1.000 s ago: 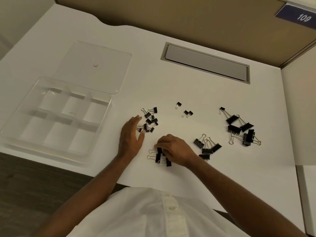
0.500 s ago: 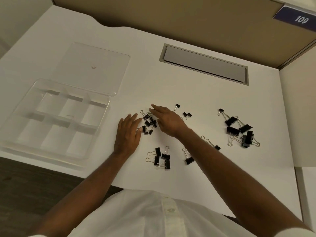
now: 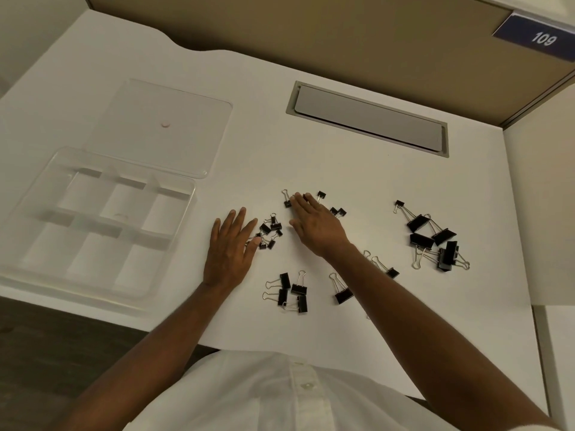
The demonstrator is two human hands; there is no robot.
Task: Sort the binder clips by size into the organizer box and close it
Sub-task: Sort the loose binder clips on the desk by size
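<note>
A clear organizer box [image 3: 174, 244] with several empty compartments sits at the left, its clear lid [image 3: 161, 126] lying flat behind it. Black binder clips lie in groups on the white desk: small clips [image 3: 270, 231] between my hands, tiny clips [image 3: 337, 211] beside my right hand, medium clips [image 3: 291, 290] near the front, large clips [image 3: 435, 241] at the right. My left hand [image 3: 230, 247] rests flat and open beside the small clips. My right hand [image 3: 314, 222] lies flat, fingers spread, its fingertips touching a small clip [image 3: 287, 202].
A grey cable hatch [image 3: 367, 119] is set into the desk at the back. A tan partition wall rises behind it, with a blue "109" label [image 3: 541, 38]. The desk's front edge runs close below the box and the medium clips.
My right hand left the medium clips near the front and moved up to the small clips at the back. My left hand stayed nearly in place.
</note>
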